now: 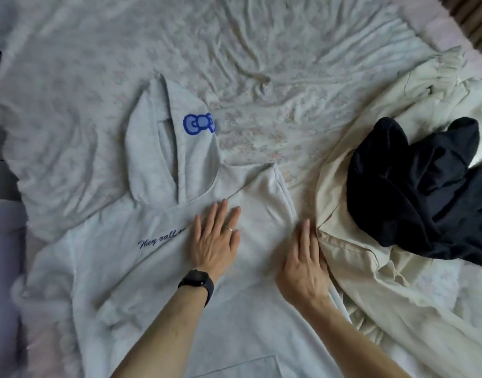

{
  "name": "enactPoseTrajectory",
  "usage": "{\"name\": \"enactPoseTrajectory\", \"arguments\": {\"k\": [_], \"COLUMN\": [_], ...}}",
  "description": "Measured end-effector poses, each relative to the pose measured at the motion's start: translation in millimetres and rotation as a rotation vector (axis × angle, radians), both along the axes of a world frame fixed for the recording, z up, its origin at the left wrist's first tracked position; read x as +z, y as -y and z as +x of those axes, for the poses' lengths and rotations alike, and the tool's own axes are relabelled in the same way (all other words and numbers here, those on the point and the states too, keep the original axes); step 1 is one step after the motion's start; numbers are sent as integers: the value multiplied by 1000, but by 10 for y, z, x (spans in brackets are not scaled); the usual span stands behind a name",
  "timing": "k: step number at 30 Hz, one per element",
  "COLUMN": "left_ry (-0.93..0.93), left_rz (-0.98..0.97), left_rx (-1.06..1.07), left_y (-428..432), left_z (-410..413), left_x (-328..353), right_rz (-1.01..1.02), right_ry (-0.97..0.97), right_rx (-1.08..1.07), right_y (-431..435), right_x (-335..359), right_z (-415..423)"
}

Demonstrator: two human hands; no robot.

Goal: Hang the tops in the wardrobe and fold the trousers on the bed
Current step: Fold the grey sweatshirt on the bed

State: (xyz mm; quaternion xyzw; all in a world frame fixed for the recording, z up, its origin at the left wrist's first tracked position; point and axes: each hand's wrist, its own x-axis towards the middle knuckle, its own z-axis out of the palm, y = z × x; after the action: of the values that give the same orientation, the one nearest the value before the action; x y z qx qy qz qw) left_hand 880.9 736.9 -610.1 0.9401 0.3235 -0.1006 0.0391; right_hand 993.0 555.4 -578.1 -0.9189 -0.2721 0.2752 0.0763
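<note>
My hoodie point(141, 268) is pale grey, with a bright blue bow point(198, 124) on its hood and dark blue script point(160, 240) across the chest. The sheet point(261, 64) is off-white with a faint pink-and-green flower print. The cream garment point(370, 282) is plain; so is the black garment point(414, 192). My watch point(197, 282) is black, my 1 ring point(229, 229) gold.

The grey hoodie's point(119, 268) pocket point(234, 366) runs off the view's bottom, the left hand point(215, 241) covers the end of its blue script point(159, 240), a fold cuts its hood emblem point(198, 124) short, the right hand's point(302, 268) far side is lost against the cream garment point(370, 268), and the black garment point(411, 186) passes the right border.
</note>
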Motion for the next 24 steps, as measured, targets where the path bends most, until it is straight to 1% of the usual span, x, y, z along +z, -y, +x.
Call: {"name": "enactPoseTrajectory", "arguments": {"k": [2,4,5,7,9,11,12,13,15,17,19,20,22,24], "left_ry": [49,43,42,44,44,56,73,88,94,105,114,114,131,175], "left_rz": [-3,-16,-18,-11,13,33,48,68,96,58,-13,-50,-97,-134], "left_rx": [75,156,245,395,463,484,501,519,593,611,598,608,616,629], "left_y": [140,310,344,343,293,268,266,273,266,235,193,159,82,-5], "left_z": [-312,-609,-838,-1180,-1459,-1660,-1723,-1772,-1977,-2206,-2363,-2494,-2623,-2770], "left_x": [93,127,136,137,165,194,222,231,277,288,268,276,302,358], "right_rz": [114,135,133,8,-146,-177,-152,-101,42,143,126,83,12,-91], "right_ry": [64,68,56,-22,-45,-73,-94,-89,-50,-52,-57,-53,-23,-52], "right_rx": [150,263,331,343,292,221,228,286,539,758,883,905,840,764], "right_y": [-177,-391,-590,-898,-1170,-1303,-1312,-1274,-1195,-1083,-945,-924,-949,-1053], "right_x": [60,-8,-40,-74,-84,-44,-22,5,60,74,4,-24,-40,27], "right_z": [14,129,167,298,361,200,53,-119,-599,-1015,-1224,-1341,-1438,-1610]}}
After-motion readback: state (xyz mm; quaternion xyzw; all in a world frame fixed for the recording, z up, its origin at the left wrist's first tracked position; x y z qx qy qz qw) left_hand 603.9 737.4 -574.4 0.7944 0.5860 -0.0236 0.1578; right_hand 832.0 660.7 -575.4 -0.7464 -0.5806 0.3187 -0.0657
